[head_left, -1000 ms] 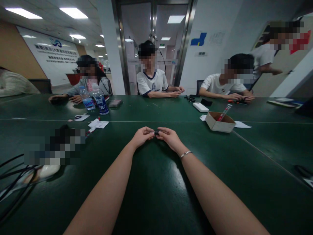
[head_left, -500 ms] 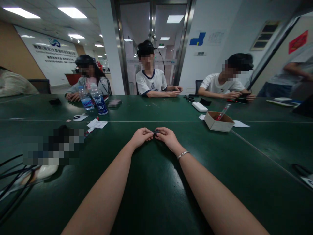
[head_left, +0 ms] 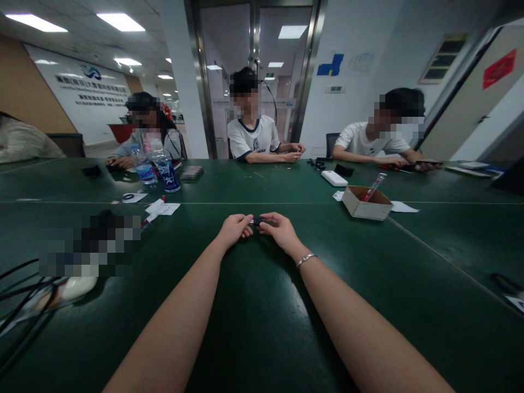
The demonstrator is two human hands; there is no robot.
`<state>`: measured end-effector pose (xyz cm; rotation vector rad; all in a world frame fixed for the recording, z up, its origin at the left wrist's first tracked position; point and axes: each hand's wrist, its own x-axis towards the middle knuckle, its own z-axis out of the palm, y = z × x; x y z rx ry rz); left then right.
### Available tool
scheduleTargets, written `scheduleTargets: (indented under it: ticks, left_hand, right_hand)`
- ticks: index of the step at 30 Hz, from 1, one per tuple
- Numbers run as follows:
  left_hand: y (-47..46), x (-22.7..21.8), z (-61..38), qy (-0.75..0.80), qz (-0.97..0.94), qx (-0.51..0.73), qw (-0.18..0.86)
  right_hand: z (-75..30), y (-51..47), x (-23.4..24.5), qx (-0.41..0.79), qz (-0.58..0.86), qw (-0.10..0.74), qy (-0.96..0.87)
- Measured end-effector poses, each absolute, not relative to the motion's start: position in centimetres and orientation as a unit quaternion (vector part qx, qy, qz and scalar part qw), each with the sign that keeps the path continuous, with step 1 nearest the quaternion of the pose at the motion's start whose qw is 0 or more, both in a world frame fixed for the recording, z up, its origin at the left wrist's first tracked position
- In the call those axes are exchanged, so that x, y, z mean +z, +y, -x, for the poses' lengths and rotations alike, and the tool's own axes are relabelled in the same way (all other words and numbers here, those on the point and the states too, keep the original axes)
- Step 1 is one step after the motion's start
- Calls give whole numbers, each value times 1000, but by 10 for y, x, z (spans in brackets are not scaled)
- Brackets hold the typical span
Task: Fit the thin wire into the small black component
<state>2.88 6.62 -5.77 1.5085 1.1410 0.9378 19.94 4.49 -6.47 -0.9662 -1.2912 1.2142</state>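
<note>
A small black object with a shiny silvery end [head_left: 256, 221] spans the gap between my two hands just above the green table [head_left: 262, 305]; its exact kind is too small to make out. The fingertips of my left hand [head_left: 234, 229] pinch the silvery end. At the dark end, the thumb and fingers of my right hand [head_left: 280, 228] are closed. Part of the object is hidden behind the fingers of both hands.
Right of my hands stands an open cardboard box [head_left: 367, 208] holding a clear-and-red tube, near a white rounded case [head_left: 334, 178]. Two bottles [head_left: 167, 172] and paper scraps [head_left: 162, 208] are at left, with black cables [head_left: 24, 289] nearer me. Several people sit across the table.
My hands have drawn slightly apart, and more of the small object, including its silvery end, now shows between them. The person standing at far right has left the view.
</note>
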Motion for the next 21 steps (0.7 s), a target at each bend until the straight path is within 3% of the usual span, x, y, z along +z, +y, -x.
scheduleTargets:
  ticks: [6,11,16,21]
  left_hand:
    - [60,-56,-24,548,-687,358,315]
    - [51,-49,-25,558,-706,346,267]
    - [53,-53,-25,499,-720,394,277]
    - [62,-57,-23,431,-678,449,390]
  right_hand:
    - [-200,44,-62,463,420,496,-603]
    - [-201,42,-59,513,393,494,-582]
    - [-200,44,-58,550,406,499,-533]
    - [-201,45,-58,569,400,514,-501]
